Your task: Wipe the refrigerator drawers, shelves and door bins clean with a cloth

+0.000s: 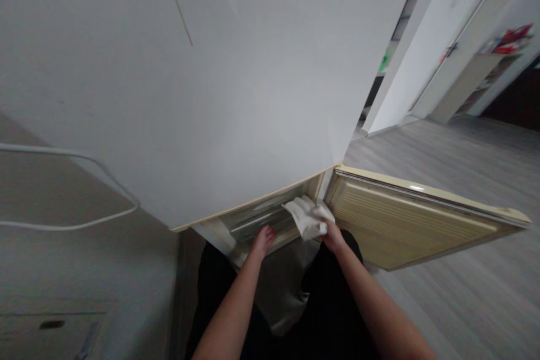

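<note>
My right hand (333, 235) grips a crumpled white cloth (307, 216) at the mouth of an open compartment, which looks like part of a refrigerator. The cloth hangs loosely beyond my fingers. At the left of the opening, my left hand (264, 241) has its fingers stretched out and holds nothing. It is close to the clear shelf or drawer front (257, 222) inside; I cannot tell whether it touches. The compartment's yellowed door (405, 216) stands swung out to the right.
A large white panel (236, 90) rises above the compartment. On the left, a white cable (80, 153) loops beside the wall. Grey wood-look floor (476, 298) extends right, toward a shelf unit (468, 79) with red items on top. My dark-clothed knees flank the opening.
</note>
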{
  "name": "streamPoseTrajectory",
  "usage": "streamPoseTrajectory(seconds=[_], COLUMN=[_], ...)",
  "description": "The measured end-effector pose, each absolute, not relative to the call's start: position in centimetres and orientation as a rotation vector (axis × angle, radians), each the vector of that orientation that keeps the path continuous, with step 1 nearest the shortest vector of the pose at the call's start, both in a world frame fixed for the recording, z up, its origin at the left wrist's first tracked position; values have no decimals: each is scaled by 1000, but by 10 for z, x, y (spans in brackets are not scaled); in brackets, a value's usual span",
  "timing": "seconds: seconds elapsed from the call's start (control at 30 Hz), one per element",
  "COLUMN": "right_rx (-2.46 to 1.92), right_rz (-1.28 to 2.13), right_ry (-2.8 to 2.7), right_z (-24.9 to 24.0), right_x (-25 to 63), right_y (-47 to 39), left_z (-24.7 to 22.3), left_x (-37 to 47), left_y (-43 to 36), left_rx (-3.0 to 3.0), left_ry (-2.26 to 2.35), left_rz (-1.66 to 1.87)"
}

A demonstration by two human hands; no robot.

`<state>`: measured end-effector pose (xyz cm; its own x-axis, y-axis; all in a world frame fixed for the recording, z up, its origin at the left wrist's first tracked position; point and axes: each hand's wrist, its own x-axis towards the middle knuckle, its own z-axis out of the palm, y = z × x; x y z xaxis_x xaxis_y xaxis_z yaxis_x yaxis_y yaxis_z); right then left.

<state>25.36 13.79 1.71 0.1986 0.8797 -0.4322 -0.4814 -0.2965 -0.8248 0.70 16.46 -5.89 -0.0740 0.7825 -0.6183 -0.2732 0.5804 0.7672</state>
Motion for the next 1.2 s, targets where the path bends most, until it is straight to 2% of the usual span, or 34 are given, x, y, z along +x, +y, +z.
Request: streamPoseTrajectory(seconds=[0.13, 0.23, 0.37, 0.53, 0.8, 1.2], right_rx=[-1234, -1244, -1255, -1063, -1206, -1299], right_rz=[1426, 1488, 1549, 1657, 1667, 1518], right_ry=[-349, -378, -250, -266, -317, -423], right_z=[-25, -37, -34, -31, -41, -49], right_x=[267, 264, 268, 267, 237, 260], right_y=[65, 39, 51, 83, 93, 83], left_z=[-43, -41, -38, -32, -60, -83], left_x=[27, 39, 39, 31, 57, 84], left_y=[207, 212, 208, 204, 132, 23], left_rx=[354, 294, 224, 110, -32, -61], left_ry=[1347, 1346, 1390, 1408, 1427, 1370], left_rz=[1016, 1071, 1163, 1251, 1253, 1101])
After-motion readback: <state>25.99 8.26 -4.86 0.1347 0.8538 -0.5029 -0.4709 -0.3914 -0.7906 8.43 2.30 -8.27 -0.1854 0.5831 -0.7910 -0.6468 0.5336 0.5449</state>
